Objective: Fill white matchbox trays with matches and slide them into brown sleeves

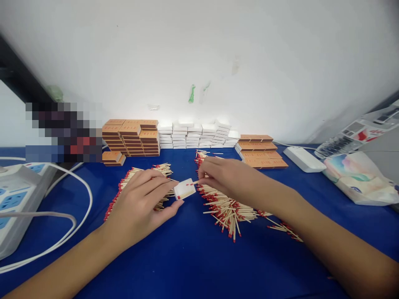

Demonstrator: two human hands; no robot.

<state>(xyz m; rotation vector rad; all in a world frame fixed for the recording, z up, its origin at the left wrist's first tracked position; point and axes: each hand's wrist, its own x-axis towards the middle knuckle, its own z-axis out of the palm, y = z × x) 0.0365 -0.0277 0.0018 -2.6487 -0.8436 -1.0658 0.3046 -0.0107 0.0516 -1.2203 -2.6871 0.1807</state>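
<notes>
My left hand (141, 199) grips a small white matchbox tray (184, 189) between thumb and fingers, just above the blue table. My right hand (226, 176) pinches a red-tipped match (193, 182) whose head lies over the tray. A heap of loose matches (222, 205) lies under and in front of my right hand. Another pile of matches (137, 182) lies beneath my left hand.
Against the wall stand stacks of orange-brown matchbox sleeves (132, 137), white trays (195, 135) and more sleeves (260, 151). A white power strip (18, 199) with cables (68, 216) lies at the left. A white adapter (304, 159) and plastic packets (358, 176) lie at the right.
</notes>
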